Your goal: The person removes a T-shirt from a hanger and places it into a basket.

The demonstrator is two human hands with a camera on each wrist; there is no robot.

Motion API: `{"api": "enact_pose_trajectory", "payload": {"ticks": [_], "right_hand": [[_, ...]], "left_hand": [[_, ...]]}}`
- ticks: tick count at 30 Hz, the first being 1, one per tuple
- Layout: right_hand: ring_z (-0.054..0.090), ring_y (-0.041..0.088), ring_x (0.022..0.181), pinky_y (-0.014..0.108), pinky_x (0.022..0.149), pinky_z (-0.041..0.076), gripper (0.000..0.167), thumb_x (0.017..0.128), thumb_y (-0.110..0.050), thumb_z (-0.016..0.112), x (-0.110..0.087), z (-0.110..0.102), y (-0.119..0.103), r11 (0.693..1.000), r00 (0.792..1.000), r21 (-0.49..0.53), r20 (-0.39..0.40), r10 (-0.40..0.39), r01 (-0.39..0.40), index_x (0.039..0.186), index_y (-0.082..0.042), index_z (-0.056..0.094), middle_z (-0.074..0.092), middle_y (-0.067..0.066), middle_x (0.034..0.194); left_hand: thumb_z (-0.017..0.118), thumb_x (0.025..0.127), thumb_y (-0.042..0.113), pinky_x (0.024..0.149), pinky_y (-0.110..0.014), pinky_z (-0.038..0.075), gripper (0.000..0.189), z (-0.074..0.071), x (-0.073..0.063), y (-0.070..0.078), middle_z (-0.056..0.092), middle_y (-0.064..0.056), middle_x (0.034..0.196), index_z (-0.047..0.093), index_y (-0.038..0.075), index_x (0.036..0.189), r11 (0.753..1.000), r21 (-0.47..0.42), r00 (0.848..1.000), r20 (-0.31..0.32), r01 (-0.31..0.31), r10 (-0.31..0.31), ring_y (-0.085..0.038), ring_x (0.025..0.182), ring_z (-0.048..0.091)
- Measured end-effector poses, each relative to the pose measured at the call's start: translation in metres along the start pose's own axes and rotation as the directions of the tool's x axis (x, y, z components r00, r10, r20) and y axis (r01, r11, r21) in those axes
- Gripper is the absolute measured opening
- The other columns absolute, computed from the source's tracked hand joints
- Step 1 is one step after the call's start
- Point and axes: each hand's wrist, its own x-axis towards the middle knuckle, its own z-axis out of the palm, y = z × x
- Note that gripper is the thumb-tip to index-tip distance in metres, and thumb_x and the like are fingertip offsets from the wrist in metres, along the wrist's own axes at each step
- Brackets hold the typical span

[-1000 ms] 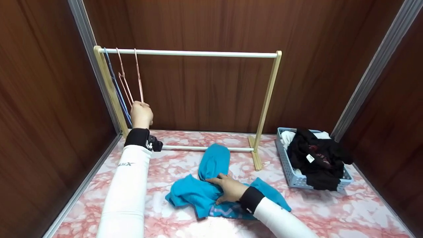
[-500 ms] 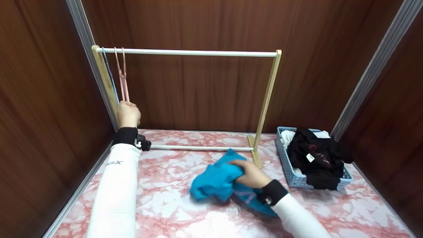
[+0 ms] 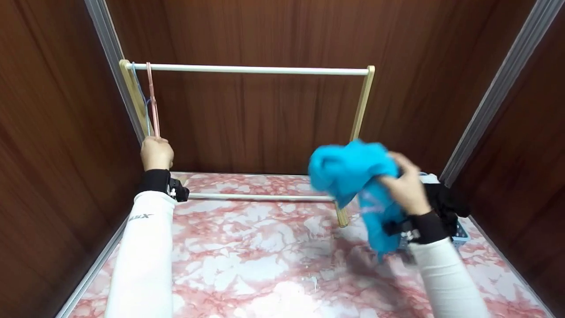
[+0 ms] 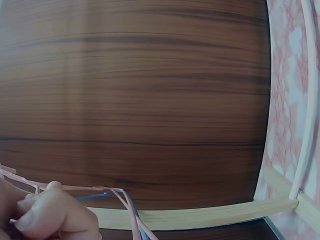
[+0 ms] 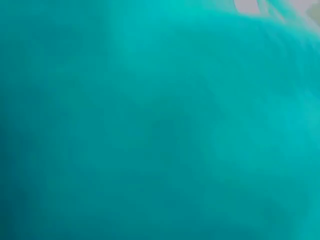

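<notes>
At the rack's left end, my left hand (image 3: 157, 153) grips the lower part of the pink hangers (image 3: 152, 99), whose hooks are over the white top rod (image 3: 256, 69). A blue hanger (image 3: 138, 84) hangs just left of them, close to the wooden post. In the left wrist view, curled fingers (image 4: 60, 215) hold the pink plastic. On the right, my right hand (image 3: 407, 183) grips a bunched turquoise garment (image 3: 353, 168) raised off the floor, thumb and fingers around its edge. That cloth is blurred and fills nearly the whole right wrist view.
Behind my right forearm stands a light blue basket (image 3: 462, 234) with black clothing (image 3: 443, 203) and something white, partly covered. The rack's right foot (image 3: 342, 216) rests on the pink marbled floor (image 3: 247, 260). Brown wood-grain panels (image 3: 265, 132) enclose the back and sides.
My right hand has gathered the turquoise garment, lifted it off the floor and carried it right, toward the basket. My left hand has slid the pink hangers left along the rod.
</notes>
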Motion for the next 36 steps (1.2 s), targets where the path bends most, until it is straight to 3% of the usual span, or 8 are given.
{"api": "enact_pose_trajectory", "payload": {"ticks": [4,9,16,18,22,27,32,36], "right_hand": [[0.056,0.000,0.092,0.017,0.084,0.042,0.035,0.079,0.002,0.073,0.025,-0.029,-0.011,0.998,0.961,0.070,-0.277,0.020,-0.001,0.113,-0.004,0.072,0.065,-0.021,0.096],[0.058,0.002,0.096,0.019,0.088,0.043,0.036,0.079,0.000,0.072,0.058,-0.056,-0.005,0.991,0.821,0.109,-0.570,0.004,0.071,0.115,-0.004,0.072,0.065,-0.016,0.099],[0.056,0.012,0.125,0.020,0.110,0.039,0.046,0.085,-0.002,0.071,0.074,-0.068,0.045,0.993,0.702,0.068,-0.712,-0.018,0.094,0.130,-0.005,0.061,0.063,0.006,0.130],[0.054,0.020,0.131,0.022,0.117,0.034,0.050,0.083,-0.002,0.070,0.070,-0.065,0.067,0.998,0.719,-0.012,-0.693,-0.049,0.056,0.131,-0.002,0.059,0.059,0.014,0.135],[0.046,0.038,0.135,0.043,0.120,0.035,0.058,0.081,0.000,0.068,0.053,-0.057,0.104,0.977,0.837,-0.173,-0.547,0.007,-0.122,0.137,-0.001,0.054,0.052,0.025,0.137],[0.026,0.047,0.142,0.071,0.108,0.031,0.065,0.089,-0.002,0.065,0.032,-0.055,0.127,0.848,0.938,-0.434,-0.290,0.189,-0.305,0.150,-0.005,0.043,0.032,0.028,0.154],[0.014,0.054,0.151,0.083,0.108,0.019,0.083,0.089,0.006,0.063,0.022,-0.057,0.139,0.759,0.980,-0.632,-0.002,0.198,-0.155,0.161,-0.009,0.026,0.012,0.020,0.171],[0.023,0.061,0.145,0.086,0.102,0.025,0.080,0.094,-0.003,0.061,0.016,-0.053,0.143,0.703,0.944,-0.711,0.209,0.257,-0.034,0.164,-0.019,0.023,0.021,0.028,0.166]], "left_hand": [[0.033,0.103,0.011,0.054,-0.023,0.046,0.035,0.000,-0.003,0.000,0.060,-0.024,0.133,0.056,-0.001,0.126,1.000,0.017,1.000,-0.019,0.006,-0.005,-0.021,0.071,0.062],[0.031,0.102,0.009,0.108,-0.044,0.046,0.041,0.001,-0.007,-0.001,0.056,-0.027,0.143,0.048,-0.005,0.137,1.000,-0.009,0.998,-0.051,-0.025,0.024,-0.042,0.133,0.054],[0.033,0.100,0.004,0.115,-0.053,0.039,0.045,0.011,-0.010,-0.003,0.058,-0.032,0.137,0.037,-0.003,0.144,0.994,-0.015,0.987,-0.116,-0.110,0.107,-0.049,0.135,0.051],[0.037,0.096,-0.001,0.116,-0.051,0.037,0.050,0.014,-0.011,-0.003,0.060,-0.032,0.132,0.036,-0.001,0.146,0.989,-0.010,0.981,-0.135,-0.146,0.143,-0.048,0.134,0.051],[0.043,0.091,-0.008,0.121,-0.050,0.034,0.064,0.018,-0.014,-0.002,0.053,-0.031,0.139,0.032,0.004,0.152,0.979,0.019,0.969,-0.142,-0.201,0.202,-0.047,0.138,0.046],[0.047,0.089,-0.010,0.119,-0.052,0.037,0.073,0.021,-0.018,0.001,0.035,-0.031,0.150,0.029,0.009,0.157,0.970,0.066,0.961,-0.131,-0.236,0.242,-0.049,0.141,0.043],[0.049,0.087,-0.012,0.114,-0.053,0.041,0.071,0.025,-0.019,-0.001,0.038,-0.031,0.142,0.035,0.004,0.155,0.952,0.094,0.937,-0.171,-0.292,0.304,-0.051,0.134,0.048],[0.048,0.087,-0.014,0.113,-0.052,0.043,0.069,0.026,-0.019,-0.003,0.038,-0.031,0.142,0.038,0.000,0.154,0.941,0.104,0.925,-0.178,-0.322,0.336,-0.051,0.134,0.048]]}}
